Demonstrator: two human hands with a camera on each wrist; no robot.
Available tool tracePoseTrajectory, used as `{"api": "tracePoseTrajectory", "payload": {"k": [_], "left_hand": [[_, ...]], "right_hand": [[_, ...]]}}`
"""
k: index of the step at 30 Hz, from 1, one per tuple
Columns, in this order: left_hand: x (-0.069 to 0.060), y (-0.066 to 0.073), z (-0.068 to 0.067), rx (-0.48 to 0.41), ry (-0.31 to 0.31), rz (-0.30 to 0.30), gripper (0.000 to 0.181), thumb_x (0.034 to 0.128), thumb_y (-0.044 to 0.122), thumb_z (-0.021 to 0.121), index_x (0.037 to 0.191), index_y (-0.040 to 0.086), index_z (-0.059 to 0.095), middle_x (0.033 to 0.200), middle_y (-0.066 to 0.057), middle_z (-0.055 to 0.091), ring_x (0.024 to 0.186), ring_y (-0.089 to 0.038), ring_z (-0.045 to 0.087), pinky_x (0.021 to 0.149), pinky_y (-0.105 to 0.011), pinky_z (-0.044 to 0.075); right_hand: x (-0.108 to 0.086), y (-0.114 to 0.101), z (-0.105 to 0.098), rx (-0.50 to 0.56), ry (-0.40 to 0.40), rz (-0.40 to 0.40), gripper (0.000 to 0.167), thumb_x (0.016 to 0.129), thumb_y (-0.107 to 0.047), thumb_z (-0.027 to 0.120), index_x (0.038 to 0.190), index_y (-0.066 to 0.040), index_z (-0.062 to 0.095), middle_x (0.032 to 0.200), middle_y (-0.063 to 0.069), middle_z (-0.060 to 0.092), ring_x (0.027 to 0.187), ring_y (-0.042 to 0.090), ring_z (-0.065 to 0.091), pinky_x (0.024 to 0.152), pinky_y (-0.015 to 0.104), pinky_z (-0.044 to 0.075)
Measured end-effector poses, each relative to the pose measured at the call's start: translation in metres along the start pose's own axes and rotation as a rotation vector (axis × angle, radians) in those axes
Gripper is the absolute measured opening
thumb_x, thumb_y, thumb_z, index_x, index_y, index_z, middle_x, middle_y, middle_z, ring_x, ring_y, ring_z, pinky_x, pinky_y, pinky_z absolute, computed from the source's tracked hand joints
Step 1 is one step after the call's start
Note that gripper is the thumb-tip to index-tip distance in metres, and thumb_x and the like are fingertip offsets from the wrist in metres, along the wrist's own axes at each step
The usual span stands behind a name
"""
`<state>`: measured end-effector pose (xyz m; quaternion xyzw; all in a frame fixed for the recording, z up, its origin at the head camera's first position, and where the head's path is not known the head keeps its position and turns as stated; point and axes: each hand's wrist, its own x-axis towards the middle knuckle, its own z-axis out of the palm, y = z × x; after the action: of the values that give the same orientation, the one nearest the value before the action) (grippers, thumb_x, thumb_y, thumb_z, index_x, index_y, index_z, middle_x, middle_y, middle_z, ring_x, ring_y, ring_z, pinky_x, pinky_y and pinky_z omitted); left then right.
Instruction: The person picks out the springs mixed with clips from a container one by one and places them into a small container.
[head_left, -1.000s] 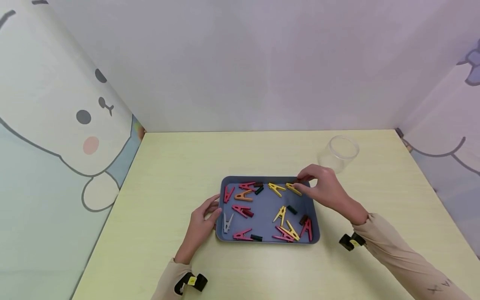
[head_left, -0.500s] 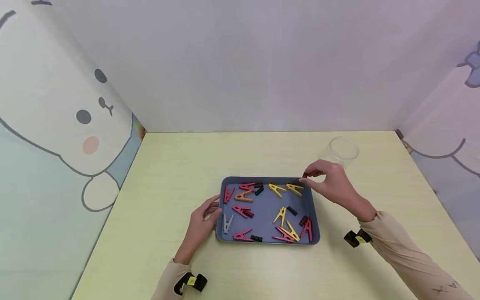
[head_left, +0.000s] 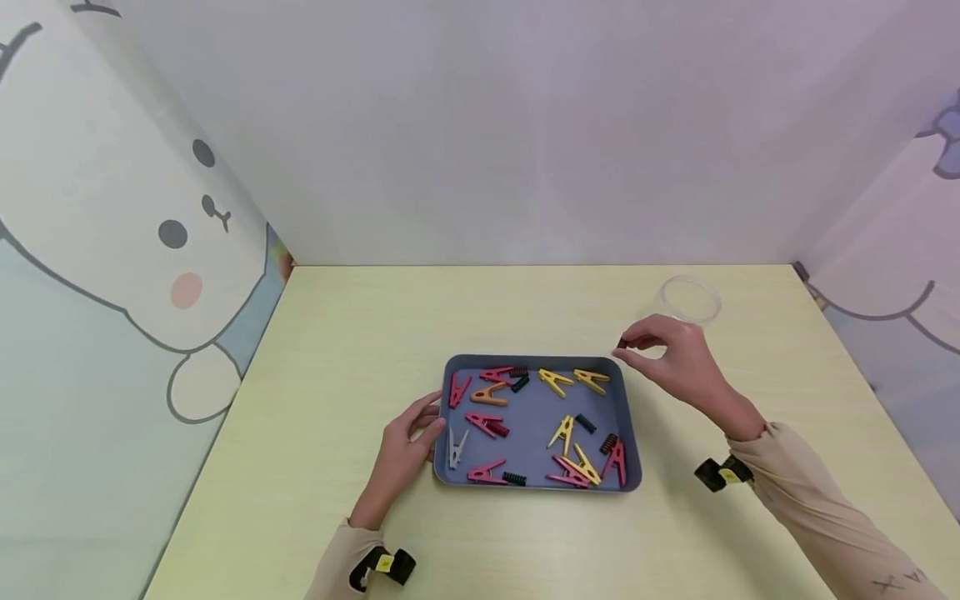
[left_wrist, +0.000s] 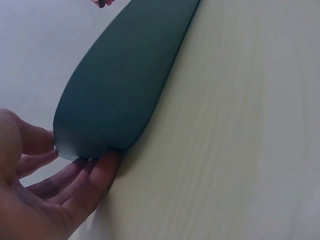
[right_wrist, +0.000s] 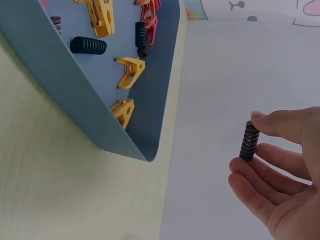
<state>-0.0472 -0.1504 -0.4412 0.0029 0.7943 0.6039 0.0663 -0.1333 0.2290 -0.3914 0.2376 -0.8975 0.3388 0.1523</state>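
Note:
A blue-grey tray holds red, yellow, orange and grey clothespin-like clips and several dark or reddish coil springs. My left hand grips the tray's left end, its fingertips against the outer wall, also seen in the left wrist view. Beyond the tray's back right corner, my right hand pinches a dark coil spring by its ends between thumb and fingertips, raised above the table. Inside the tray near that corner lie two yellow clips, and a dark spring shows farther in.
A clear round container stands at the table's back right, partly behind my right hand. A plain wall panel rises along the table's back edge; cartoon-printed panels flank it.
My right hand has lifted the spring out of the tray's back right corner and moved right, past the rim. My left hand keeps its place on the tray.

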Motion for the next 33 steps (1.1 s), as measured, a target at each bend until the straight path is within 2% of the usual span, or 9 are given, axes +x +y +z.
{"api": "tracePoseTrajectory", "payload": {"k": [8, 16, 23, 33], "left_hand": [[0.001, -0.002, 0.000, -0.017, -0.003, -0.003, 0.042, 0.0929, 0.004, 0.058, 0.134, 0.001, 0.051, 0.116, -0.024, 0.058, 0.101, -0.036, 0.059, 0.056, -0.040, 0.054], [0.000, -0.003, 0.001, -0.015, 0.005, -0.001, 0.041, 0.0929, 0.003, 0.058, 0.134, 0.001, 0.051, 0.115, -0.024, 0.059, 0.101, -0.035, 0.060, 0.056, -0.040, 0.054], [-0.001, -0.003, 0.001, -0.008, 0.013, -0.002, 0.041, 0.0928, 0.003, 0.058, 0.134, 0.001, 0.051, 0.115, -0.024, 0.059, 0.101, -0.036, 0.060, 0.056, -0.040, 0.054], [-0.001, -0.003, 0.001, -0.010, 0.018, 0.011, 0.041, 0.0925, 0.002, 0.058, 0.133, 0.000, 0.052, 0.115, -0.024, 0.059, 0.101, -0.036, 0.060, 0.056, -0.040, 0.054]], "right_hand": [[0.001, 0.006, -0.004, -0.012, 0.016, 0.024, 0.021, 0.069, -0.008, 0.084, 0.086, -0.008, 0.071, 0.083, 0.001, 0.067, 0.073, 0.016, 0.064, 0.068, 0.021, 0.051], [0.001, 0.013, -0.011, -0.042, 0.032, 0.039, 0.020, 0.070, -0.010, 0.083, 0.086, -0.009, 0.071, 0.084, -0.001, 0.067, 0.075, 0.011, 0.063, 0.070, 0.013, 0.047], [0.001, 0.018, -0.018, -0.063, 0.050, 0.051, 0.019, 0.070, -0.010, 0.083, 0.086, -0.009, 0.071, 0.084, -0.001, 0.067, 0.074, 0.011, 0.064, 0.069, 0.010, 0.046], [0.000, 0.023, -0.031, -0.054, 0.084, 0.079, 0.017, 0.072, -0.008, 0.082, 0.086, -0.007, 0.071, 0.083, 0.002, 0.068, 0.072, -0.007, 0.058, 0.069, 0.007, 0.043]]}}
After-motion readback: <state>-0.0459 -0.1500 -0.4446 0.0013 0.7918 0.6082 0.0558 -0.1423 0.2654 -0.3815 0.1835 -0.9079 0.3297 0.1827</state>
